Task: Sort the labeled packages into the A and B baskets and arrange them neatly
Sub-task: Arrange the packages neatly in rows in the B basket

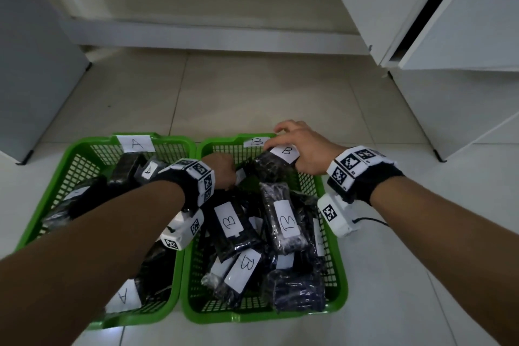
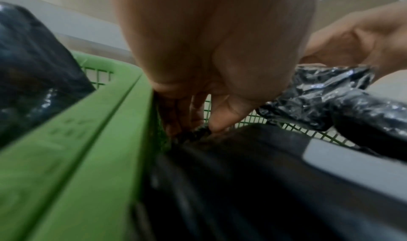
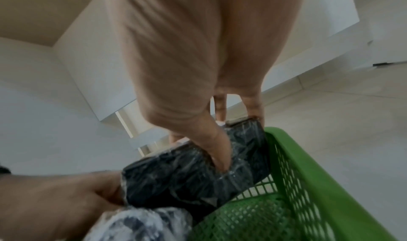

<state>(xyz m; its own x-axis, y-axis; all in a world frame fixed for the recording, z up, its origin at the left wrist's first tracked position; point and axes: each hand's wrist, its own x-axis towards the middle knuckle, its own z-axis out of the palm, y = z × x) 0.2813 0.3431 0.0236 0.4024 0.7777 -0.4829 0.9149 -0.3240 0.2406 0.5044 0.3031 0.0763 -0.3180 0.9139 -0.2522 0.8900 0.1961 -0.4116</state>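
Two green baskets stand side by side on the floor: basket A (image 1: pixel 84 149) on the left, basket B (image 1: pixel 224 139) on the right. Both hold several black plastic-wrapped packages with white letter labels. My right hand (image 1: pixel 297 146) grips a B-labelled package (image 1: pixel 269 163) at the far end of basket B, with the thumb on its near face and the fingers over its top (image 3: pixel 240 140). My left hand (image 1: pixel 222 170) reaches into basket B's far left corner. There its thumb and fingers (image 2: pixel 196 130) pinch the crinkled end of another black package (image 2: pixel 242 157), close against the green rim (image 2: pixel 77 140).
Several B packages (image 1: pixel 286 222) lie loosely piled in the near part of basket B, and A packages (image 1: pixel 123 296) lie under my left forearm. White cabinets (image 1: pixel 33 64) flank the tiled floor (image 1: pixel 238 93), and a door (image 1: pixel 477 22) stands ajar at the right.
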